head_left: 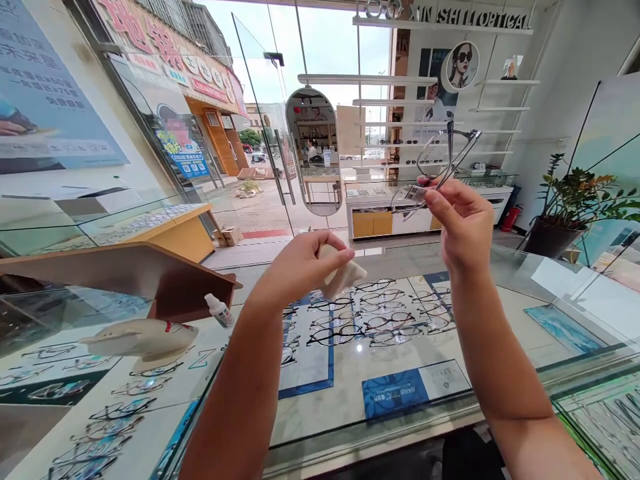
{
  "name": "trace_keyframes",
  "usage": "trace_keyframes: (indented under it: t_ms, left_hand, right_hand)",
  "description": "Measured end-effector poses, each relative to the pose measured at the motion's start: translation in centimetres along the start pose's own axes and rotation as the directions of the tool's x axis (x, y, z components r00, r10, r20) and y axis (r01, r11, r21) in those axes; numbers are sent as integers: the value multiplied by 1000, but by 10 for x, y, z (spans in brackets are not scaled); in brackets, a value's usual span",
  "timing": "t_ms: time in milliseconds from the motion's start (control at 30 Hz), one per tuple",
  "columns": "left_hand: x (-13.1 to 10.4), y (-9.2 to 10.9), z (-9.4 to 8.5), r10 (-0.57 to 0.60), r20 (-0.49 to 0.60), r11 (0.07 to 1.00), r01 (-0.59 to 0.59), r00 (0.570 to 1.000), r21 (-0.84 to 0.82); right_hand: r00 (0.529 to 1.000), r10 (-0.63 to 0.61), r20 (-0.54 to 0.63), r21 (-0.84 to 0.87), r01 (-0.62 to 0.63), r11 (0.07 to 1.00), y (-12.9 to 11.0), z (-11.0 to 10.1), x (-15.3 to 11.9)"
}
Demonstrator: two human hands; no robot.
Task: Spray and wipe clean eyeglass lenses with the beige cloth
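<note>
My right hand (463, 213) is raised over the glass counter, its fingers pinching a pair of eyeglasses (451, 150). The frame is thin and dark, tilted, with its temples pointing up; a small label shows on one clear lens. Lower and to the left, my left hand (305, 263) is closed on a pale cleaning cloth (340, 277), which hangs from between thumb and fingers. Cloth and eyeglasses are apart. Under the glass below my hands lie rows of eyeglasses (385, 320).
A small white bottle (219, 311) and a pale, duck-like object (143, 338) stand on the counter at left. A blue-and-white card (415, 389) lies near the front edge. Beyond are an oval mirror (314, 150), shelves and a potted plant (567, 207).
</note>
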State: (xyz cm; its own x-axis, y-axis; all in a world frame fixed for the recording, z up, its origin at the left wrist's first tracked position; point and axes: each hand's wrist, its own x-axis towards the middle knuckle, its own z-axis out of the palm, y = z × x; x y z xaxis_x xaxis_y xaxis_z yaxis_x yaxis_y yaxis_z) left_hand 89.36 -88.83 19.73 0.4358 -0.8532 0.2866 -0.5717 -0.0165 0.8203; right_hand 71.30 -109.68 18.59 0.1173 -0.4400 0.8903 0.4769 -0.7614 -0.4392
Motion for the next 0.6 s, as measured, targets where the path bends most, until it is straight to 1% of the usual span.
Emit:
trace_keyframes:
  t_ms: [33,100,167,200,267,333,367,400,433,467,600]
  left_hand:
    - [-3,1,-5,-5,38,996,1,999,93]
    - [-9,2,-11,-13,100,976,-9,995,216]
    - [-13,3,-15,-25,143,952,-21,989,306]
    - [-14,4,-16,-34,165,939,-25,986,342]
    - [-17,5,-16,-51,203,923,-32,978,385]
    - [-19,4,-17,-52,230,916,-45,972,399]
    - [-20,4,-17,-48,239,913,-55,970,403]
    - [-20,3,-17,-41,246,911,-65,968,407]
    - [-21,1,-17,-34,250,908,-75,968,412]
    - [-21,0,-18,-29,254,906,-82,967,416]
    - [-20,-8,-20,-6,247,912,-96,969,400]
  right_hand:
    - [999,34,34,-35,-33,999,7,-6,-2]
    - [985,109,133,-157,-88,984,25,-21,-10]
    - [949,195,250,-340,-102,935,45,-39,-23]
    - [920,243,306,-437,-91,895,56,-49,-30]
    - [840,364,401,-616,-46,786,79,-70,-43]
    - [725,507,466,-760,35,649,102,-90,-55]
    - [666,560,493,-803,101,588,111,-97,-59]
    - [616,597,514,-825,163,542,120,-104,-63]
    - [580,619,530,-832,213,512,128,-108,-67]
    - [554,631,543,-832,252,495,135,-111,-70]
    - [480,641,599,-801,340,493,152,-116,-80]
